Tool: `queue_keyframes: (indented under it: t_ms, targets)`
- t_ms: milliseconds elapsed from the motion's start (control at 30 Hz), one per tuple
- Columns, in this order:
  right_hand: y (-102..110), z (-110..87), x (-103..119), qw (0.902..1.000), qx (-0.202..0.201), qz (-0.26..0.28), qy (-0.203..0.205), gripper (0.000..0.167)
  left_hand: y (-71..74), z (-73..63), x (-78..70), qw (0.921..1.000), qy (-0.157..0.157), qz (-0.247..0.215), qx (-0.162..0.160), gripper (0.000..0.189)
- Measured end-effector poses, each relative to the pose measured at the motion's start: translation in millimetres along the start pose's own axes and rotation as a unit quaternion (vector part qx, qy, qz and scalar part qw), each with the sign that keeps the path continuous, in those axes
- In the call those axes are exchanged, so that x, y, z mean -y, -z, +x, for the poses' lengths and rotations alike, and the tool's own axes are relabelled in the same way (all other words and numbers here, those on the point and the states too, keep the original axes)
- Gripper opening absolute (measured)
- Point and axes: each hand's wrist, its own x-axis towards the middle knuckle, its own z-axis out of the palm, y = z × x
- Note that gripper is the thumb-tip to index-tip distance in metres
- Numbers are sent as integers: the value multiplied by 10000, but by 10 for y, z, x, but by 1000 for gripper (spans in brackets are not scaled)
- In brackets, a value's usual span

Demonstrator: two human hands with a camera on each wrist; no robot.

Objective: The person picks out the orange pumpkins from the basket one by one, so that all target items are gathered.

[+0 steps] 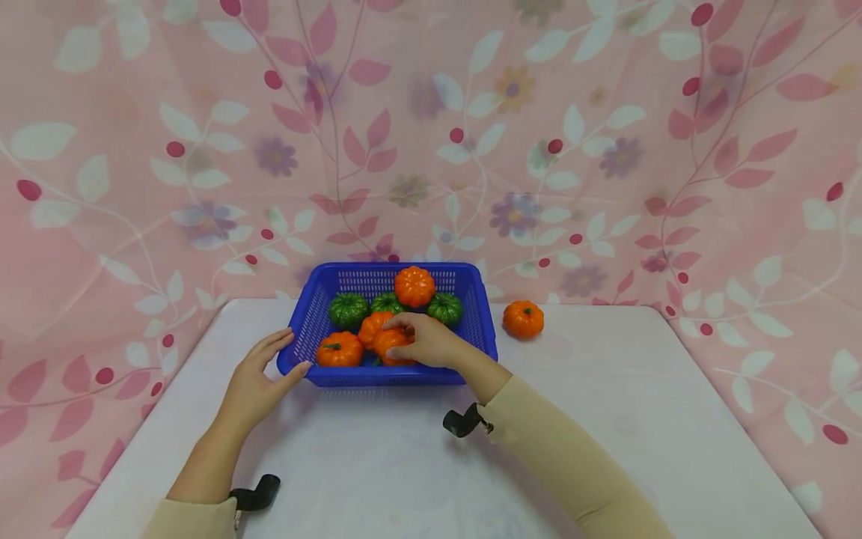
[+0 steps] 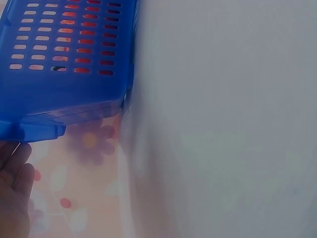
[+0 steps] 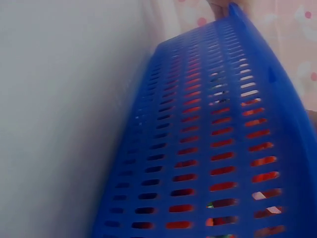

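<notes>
A blue slotted plastic basket (image 1: 397,376) stands toward the back of the white table with several small orange and green pumpkins in it. Inside it, my right hand (image 1: 431,340) curls its thumb and fingers round an orange pumpkin (image 1: 389,346) near the front wall. Another orange pumpkin (image 1: 340,349) lies at the front left, and a green pumpkin (image 1: 349,311) sits behind that one. My left hand (image 1: 256,385) is at the basket's front left corner, its fairly straight fingers (image 2: 22,173) touching the rim from outside. The right wrist view shows the basket's slotted wall (image 3: 198,134) but hides the grip.
A single orange pumpkin (image 1: 523,320) lies on the table (image 1: 606,419) just right of the basket. Behind the table hangs a pink floral cloth (image 1: 431,150). Black wrist cameras (image 1: 256,494) stick out from both sleeves.
</notes>
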Motion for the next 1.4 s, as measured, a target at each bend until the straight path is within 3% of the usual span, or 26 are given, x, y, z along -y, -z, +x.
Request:
queue_keyframes:
  t_ms: [200,500,767,1067,1400]
  targets:
    - [176,-110,81,9989,-345,326,3,47,-2,5,11,10000,3,18,41,70]
    - [516,-421,78,9884,-1275,808,-152,57,11,-4,1,9999,82,49,86,71]
    - [859,-752,3,9651,-2211,1361,-333,64,6,-5,-13,10000,29,42,47,70]
    - [1118,-1045,-199,9393,-2955,1665,-513,69,12,-18,6,10000,71,45,41,70]
    - [1323,-1327,-639,9097,-3723,1545,-996,77,-8,-16,-7,10000,4,-38,-53,69]
